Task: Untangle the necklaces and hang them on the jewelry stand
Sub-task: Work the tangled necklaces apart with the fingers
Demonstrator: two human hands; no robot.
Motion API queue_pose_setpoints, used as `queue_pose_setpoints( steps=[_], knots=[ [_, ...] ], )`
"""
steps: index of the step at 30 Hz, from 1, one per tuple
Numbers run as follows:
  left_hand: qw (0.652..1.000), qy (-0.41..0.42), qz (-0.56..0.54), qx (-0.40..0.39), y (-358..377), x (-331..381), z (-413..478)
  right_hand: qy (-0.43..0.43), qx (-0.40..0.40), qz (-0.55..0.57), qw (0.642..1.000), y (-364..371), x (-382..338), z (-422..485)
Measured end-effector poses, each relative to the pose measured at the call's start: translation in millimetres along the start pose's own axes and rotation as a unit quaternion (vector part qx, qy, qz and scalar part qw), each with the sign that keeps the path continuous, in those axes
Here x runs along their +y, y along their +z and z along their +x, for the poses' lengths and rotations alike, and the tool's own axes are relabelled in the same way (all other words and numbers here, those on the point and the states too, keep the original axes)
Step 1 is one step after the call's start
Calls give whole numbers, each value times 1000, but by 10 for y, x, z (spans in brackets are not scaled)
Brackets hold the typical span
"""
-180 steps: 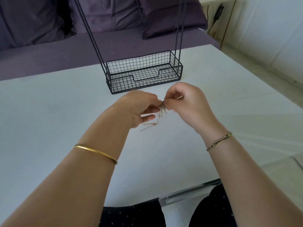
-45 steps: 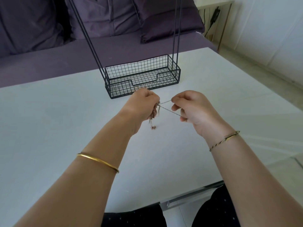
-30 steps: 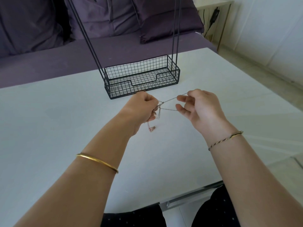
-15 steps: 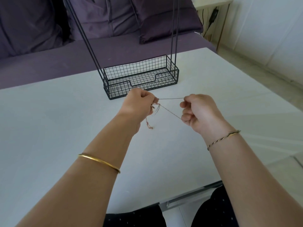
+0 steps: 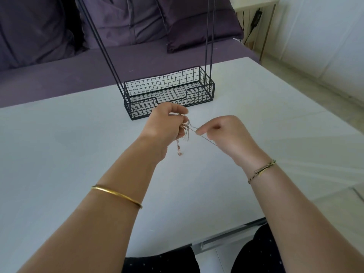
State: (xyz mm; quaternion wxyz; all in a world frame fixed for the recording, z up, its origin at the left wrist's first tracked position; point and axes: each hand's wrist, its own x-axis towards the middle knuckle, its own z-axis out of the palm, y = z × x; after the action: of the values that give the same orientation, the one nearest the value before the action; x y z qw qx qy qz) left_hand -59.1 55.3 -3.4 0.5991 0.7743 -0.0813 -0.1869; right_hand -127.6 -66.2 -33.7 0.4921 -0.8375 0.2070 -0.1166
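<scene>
Pulling too hard on the taut strand could cinch the knot tighter or snap a fine link, because the left hand [image 5: 163, 125] clamps the bunched necklaces [image 5: 185, 134] while the right hand [image 5: 222, 134] pinches one thin silvery chain. Both hands are held just in front of the jewelry stand [image 5: 206, 89], above the tabletop [image 5: 78, 144]. The tangle looks small, mixing rose-gold and silver, with a short end dangling.
</scene>
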Motion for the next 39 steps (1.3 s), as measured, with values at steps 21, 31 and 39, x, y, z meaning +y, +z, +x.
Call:
queue_pose_setpoints(
  steps=[21,31,39],
  knots=[
    [996,-8,79,-30,-311,-124,-39,-88,41,-119,988,266,-7,101],
    [989,-81,64,-104,-380,-118,-71,-172,64,-46,982,247,-179,113],
    [975,-126,23,-182,-320,-30,-108,-205,90,10,975,230,-202,72]
  ],
)
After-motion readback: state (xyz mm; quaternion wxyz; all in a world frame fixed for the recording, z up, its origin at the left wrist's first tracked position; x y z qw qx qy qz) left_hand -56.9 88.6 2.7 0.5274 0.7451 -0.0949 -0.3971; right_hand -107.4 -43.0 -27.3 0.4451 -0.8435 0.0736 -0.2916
